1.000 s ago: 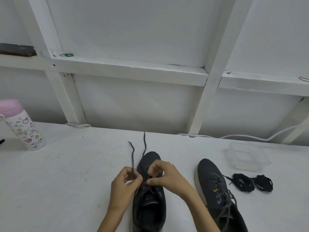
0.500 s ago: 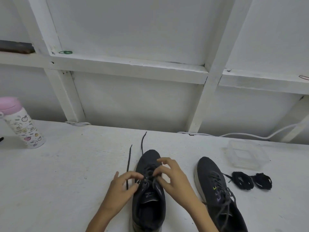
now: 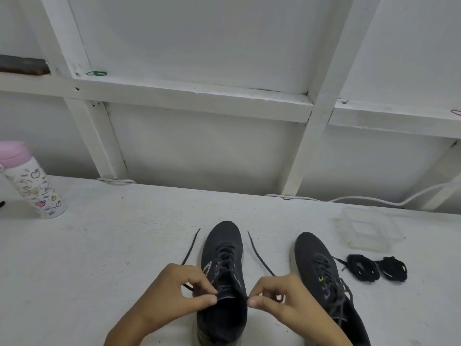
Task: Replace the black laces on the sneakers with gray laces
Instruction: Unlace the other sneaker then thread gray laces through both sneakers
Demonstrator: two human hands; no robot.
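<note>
A dark sneaker (image 3: 225,245) stands toe-away in front of me, laced with a gray lace (image 3: 225,260). My left hand (image 3: 174,293) pinches the lace's left end at the shoe's collar, and that end (image 3: 190,248) trails onto the table left of the shoe. My right hand (image 3: 279,298) pinches the right end, which runs out (image 3: 257,253) on the shoe's right side. A second dark sneaker (image 3: 321,275) stands to the right, laced in gray. Two bundled black laces (image 3: 374,268) lie beside it.
A clear plastic container (image 3: 369,231) sits at the back right of the white table (image 3: 112,245). A pink-capped patterned bottle (image 3: 32,186) stands at the far left. A white cable (image 3: 374,199) runs along the wall's foot, where white beams frame the wall.
Both hands moved back from the middle eyelets to the shoe's collar and drew apart. The lace ends, earlier lying together ahead and left of the toe, now spread to either side of the shoe.
</note>
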